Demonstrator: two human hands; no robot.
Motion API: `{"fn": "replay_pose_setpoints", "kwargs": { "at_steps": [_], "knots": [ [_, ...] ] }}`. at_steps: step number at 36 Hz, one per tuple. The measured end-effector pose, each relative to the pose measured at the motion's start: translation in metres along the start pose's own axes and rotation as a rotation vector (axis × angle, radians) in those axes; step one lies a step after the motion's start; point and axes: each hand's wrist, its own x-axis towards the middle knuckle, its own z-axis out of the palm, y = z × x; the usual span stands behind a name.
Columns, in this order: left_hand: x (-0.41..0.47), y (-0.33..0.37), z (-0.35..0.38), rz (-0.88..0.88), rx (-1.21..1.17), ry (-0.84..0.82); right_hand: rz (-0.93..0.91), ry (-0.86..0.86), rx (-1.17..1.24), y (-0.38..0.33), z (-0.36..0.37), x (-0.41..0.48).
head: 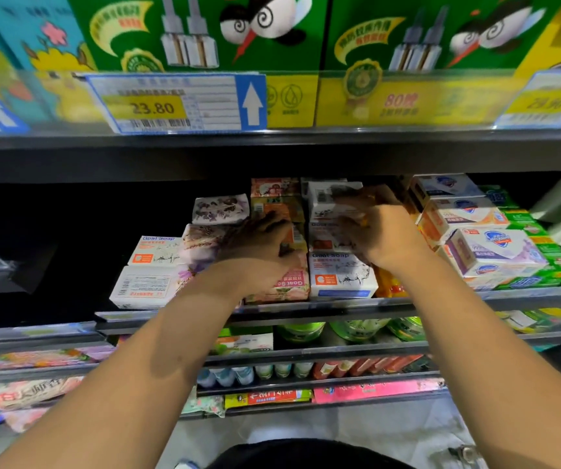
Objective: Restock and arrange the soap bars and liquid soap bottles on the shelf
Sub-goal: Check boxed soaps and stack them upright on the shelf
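Below the front Goat Soap box (pixel 340 275), both bare forearms rise from the lower edge of the view and cross the rail of the shelf (pixel 441 299) on which that box stands. Just left of it, the left hand (pixel 259 245) lies palm down over a pink soap box (pixel 292 282) and the stack behind, wrist low, fingers spread forward and fairly straight. It presses rather than grasps. Directly above and behind the front box, the right hand (pixel 377 228) comes in from the right with its wrist bent. Its fingers curl over the face of a stacked Goat Soap box (pixel 326 211) in the same white column, and it appears to be grasping that one, though motion blur softens the fingertips.

The step looks like squaring up the soap-bar columns, with one hand steadying a stack while the other seats or shifts a box. The next move probably calls for sliding the held box flush with the front box without toppling the column, then releasing it.

Left of the front box and further back lie floral soap bars (pixel 220 208), loosely placed. Right of it stand white shield-logo packs (pixel 495 248). No liquid soap bottles can be made out on this level.
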Motion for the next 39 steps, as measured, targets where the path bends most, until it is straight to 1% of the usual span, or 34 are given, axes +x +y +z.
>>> {"fn": "replay_pose_setpoints", "kwargs": {
  "at_steps": [1,3,6,8,11,13,15,17,18,20,22,25,27,30,33,35,38,39],
  "knots": [
    [-0.002,0.0,-0.006,-0.018,-0.055,-0.015,0.025,-0.021,-0.021,-0.001,-0.001,0.0],
    [-0.009,-0.001,-0.018,-0.049,-0.109,0.021,0.091,-0.045,-0.086,-0.003,-0.002,0.0],
    [-0.021,-0.015,-0.025,-0.046,-0.055,0.125,0.102,0.01,-0.13,-0.011,0.004,0.001],
    [-0.029,-0.034,-0.023,-0.034,-0.064,0.253,0.049,0.041,-0.175,-0.021,0.011,0.005],
    [-0.042,-0.07,-0.015,-0.084,-0.139,0.406,-0.116,0.08,-0.235,-0.042,0.028,0.013],
    [-0.053,-0.097,-0.011,-0.15,-0.182,0.429,-0.139,0.033,-0.262,-0.065,0.037,0.014],
    [-0.062,-0.123,-0.003,-0.196,-0.206,0.452,-0.167,-0.053,-0.241,-0.085,0.046,0.016],
    [-0.071,-0.143,0.003,-0.269,-0.222,0.442,-0.203,-0.136,-0.208,-0.104,0.053,0.02],
    [-0.077,-0.148,0.003,-0.311,-0.218,0.423,-0.207,-0.204,-0.192,-0.113,0.055,0.024],
    [-0.086,-0.155,0.002,-0.405,-0.147,0.362,-0.24,-0.316,-0.18,-0.128,0.062,0.032],
    [-0.093,-0.164,0.001,-0.472,-0.135,0.311,-0.271,-0.372,-0.163,-0.142,0.069,0.039],
    [-0.099,-0.18,0.001,-0.545,-0.345,0.23,-0.326,-0.398,-0.102,-0.16,0.079,0.052],
    [-0.1,-0.189,0.001,-0.549,-0.47,0.177,-0.375,-0.397,-0.081,-0.169,0.086,0.061],
    [-0.101,-0.198,0.0,-0.565,-0.544,0.103,-0.363,-0.46,-0.075,-0.181,0.095,0.075],
    [-0.1,-0.199,0.0,-0.535,-0.513,0.118,-0.369,-0.439,-0.093,-0.195,0.102,0.083],
    [-0.097,-0.2,0.0,-0.493,-0.495,0.117,-0.408,-0.424,-0.156,-0.207,0.106,0.086],
    [-0.094,-0.196,0.003,-0.462,-0.602,0.11,-0.464,-0.435,-0.253,-0.225,0.109,0.09],
    [-0.094,-0.196,0.004,-0.461,-0.644,0.145,-0.462,-0.464,-0.288,-0.229,0.112,0.092]
  ]
}}
